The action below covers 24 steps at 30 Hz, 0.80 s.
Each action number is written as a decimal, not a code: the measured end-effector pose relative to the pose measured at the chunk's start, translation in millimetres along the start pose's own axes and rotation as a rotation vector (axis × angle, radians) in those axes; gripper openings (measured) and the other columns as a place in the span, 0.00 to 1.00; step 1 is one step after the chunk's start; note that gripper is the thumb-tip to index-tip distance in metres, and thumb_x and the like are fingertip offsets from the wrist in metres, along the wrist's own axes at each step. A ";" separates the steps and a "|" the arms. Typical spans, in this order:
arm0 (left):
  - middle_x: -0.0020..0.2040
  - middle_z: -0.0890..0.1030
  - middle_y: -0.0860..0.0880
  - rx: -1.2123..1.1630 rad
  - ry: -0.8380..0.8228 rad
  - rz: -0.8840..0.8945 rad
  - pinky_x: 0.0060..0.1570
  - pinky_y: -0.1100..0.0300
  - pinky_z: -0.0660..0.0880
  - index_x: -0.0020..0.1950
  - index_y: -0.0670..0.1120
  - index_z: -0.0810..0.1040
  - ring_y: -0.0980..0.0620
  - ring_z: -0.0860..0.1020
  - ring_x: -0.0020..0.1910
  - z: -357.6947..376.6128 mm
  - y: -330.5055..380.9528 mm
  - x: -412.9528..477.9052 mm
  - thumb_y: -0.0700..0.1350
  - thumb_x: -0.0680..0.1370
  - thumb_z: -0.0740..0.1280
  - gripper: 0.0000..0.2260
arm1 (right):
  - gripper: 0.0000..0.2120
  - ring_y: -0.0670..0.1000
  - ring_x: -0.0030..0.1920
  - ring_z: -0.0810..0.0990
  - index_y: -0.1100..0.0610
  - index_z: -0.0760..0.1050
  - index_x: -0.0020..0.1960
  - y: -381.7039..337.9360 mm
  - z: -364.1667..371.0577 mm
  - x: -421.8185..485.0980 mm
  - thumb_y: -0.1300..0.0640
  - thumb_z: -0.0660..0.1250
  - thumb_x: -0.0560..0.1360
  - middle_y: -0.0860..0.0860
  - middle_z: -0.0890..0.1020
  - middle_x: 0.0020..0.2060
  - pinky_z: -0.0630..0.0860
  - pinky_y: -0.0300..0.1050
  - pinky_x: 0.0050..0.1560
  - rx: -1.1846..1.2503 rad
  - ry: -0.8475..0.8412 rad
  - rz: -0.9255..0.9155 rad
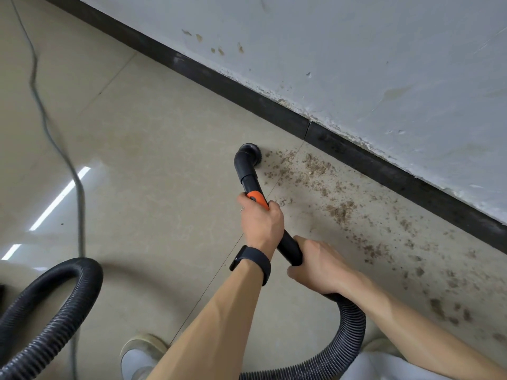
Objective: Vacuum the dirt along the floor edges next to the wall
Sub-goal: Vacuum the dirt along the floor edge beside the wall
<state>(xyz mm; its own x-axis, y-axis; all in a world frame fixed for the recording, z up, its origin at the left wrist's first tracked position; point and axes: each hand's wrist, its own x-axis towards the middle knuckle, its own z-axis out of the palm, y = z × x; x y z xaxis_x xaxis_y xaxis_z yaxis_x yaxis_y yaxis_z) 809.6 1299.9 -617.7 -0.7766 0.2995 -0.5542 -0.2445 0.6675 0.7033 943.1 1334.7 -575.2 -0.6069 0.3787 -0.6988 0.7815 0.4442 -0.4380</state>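
Observation:
A black vacuum wand (248, 174) with an orange collar ends in a round brush nozzle (251, 153) pressed to the beige tile floor, just left of a spread of brown dirt (315, 171). The dirt runs along the black baseboard (356, 157) toward the lower right. My left hand (260, 220), with a dark watch on its wrist, grips the wand at the orange collar. Lower down, my right hand (318, 263) grips the wand where it meets the ribbed hose (354, 325).
The ribbed hose loops behind my arms and reappears at the lower left (55, 311). A grey power cord (55, 138) trails across the floor on the left. My shoe (142, 355) stands below my left arm. The white wall (356, 64) is stained and chipped above the baseboard.

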 end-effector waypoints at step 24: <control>0.38 0.74 0.44 0.062 -0.059 0.088 0.28 0.48 0.75 0.61 0.51 0.59 0.43 0.76 0.31 34.6 -1.8 -12.9 0.43 0.74 0.62 0.18 | 0.10 0.51 0.34 0.75 0.48 0.65 0.42 22.7 -0.8 -19.3 0.52 0.67 0.71 0.49 0.77 0.35 0.66 0.45 0.33 0.068 0.029 0.071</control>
<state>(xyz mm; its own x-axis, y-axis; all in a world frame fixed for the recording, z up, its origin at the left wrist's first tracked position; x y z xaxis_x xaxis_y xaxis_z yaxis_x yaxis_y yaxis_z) 840.2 1318.4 -627.2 -0.7576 0.3970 -0.5181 -0.1393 0.6772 0.7225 972.5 1338.2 -571.2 -0.5524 0.4309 -0.7136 0.8304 0.3597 -0.4256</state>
